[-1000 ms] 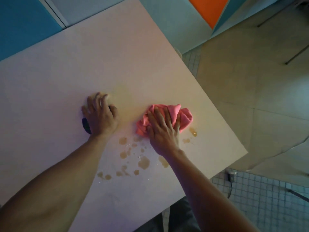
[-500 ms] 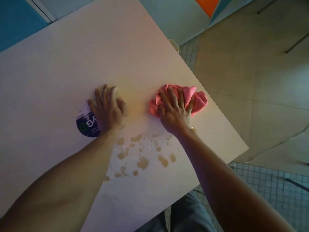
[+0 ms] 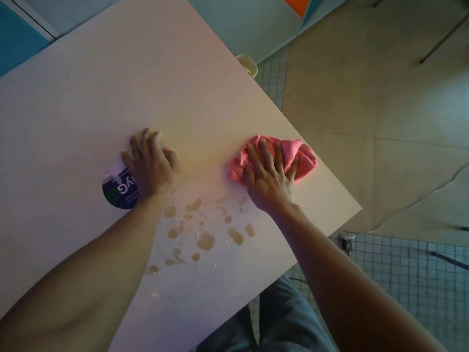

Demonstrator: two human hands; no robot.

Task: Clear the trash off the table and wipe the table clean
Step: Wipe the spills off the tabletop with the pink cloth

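My right hand [image 3: 270, 174] presses flat on the cloth [image 3: 302, 158] near the counter [image 3: 101, 85] edge; left hand [image 3: 149, 166] spread flat; I'd drag it firmly through the spills [image 3: 205, 240].

We take this for a casual eatery or canteen rather than a home, though we cannot be sure; the plain white square laminate table [image 3: 106, 92] carries a round dark-blue printed sticker [image 3: 119, 190] with a green logo fixed to its top, and brown spilled drops [image 3: 205, 241] of some drink lie scattered on it. Behind it stand flat wall panels in bright blue [image 3: 17, 47], pale teal [image 3: 243, 24] and orange [image 3: 300, 3]; underfoot the floor joins large beige stone tiles [image 3: 380, 102] to a patch of small pale square mosaic tiles [image 3: 406, 280], hard surfaces such as public dining rooms have.
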